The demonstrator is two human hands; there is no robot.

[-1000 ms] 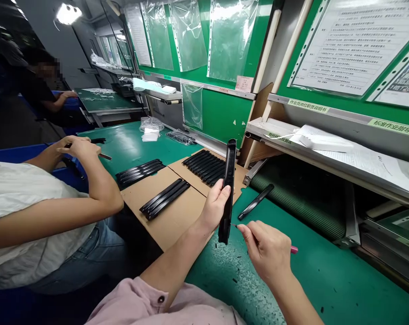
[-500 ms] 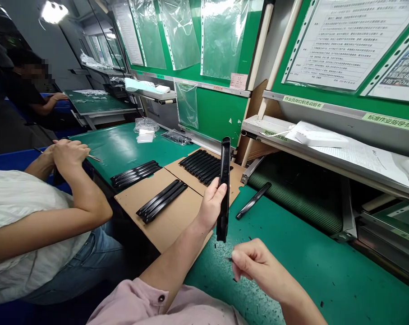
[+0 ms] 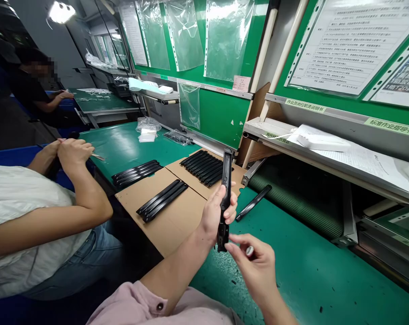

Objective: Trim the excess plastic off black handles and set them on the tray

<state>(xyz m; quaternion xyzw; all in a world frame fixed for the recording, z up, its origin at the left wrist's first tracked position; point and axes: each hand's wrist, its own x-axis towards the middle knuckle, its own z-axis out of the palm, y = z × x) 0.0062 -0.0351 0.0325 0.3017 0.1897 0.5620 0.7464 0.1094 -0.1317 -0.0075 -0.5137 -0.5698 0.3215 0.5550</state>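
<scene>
My left hand (image 3: 217, 210) is wrapped round a long black plastic strip (image 3: 226, 174), which stands nearly upright with its hollow, ribbed side towards me. At the strip's lower end, the thumb and forefinger of my right hand (image 3: 253, 262) come close to it or touch it. That hand is closed on a slim tool (image 3: 249, 251); only its round pale end shows between the fingers, so I cannot tell its kind. Another black strip (image 3: 254, 203) lies alone on the green table (image 3: 312, 266), right of my left hand.
On brown cardboard (image 3: 170, 234) lie a row of black strips (image 3: 202, 167) and a smaller group (image 3: 162, 201). More strips (image 3: 136, 174) lie farther left. A co-worker (image 3: 65, 203) sits at my left. A conveyor belt (image 3: 292, 198) runs under the shelf at right. Dark scraps litter the table.
The strip has dropped slightly, and my left fingers now wrap further round it. My right hand has moved up to its lower end, and the pale tool end has come into view.
</scene>
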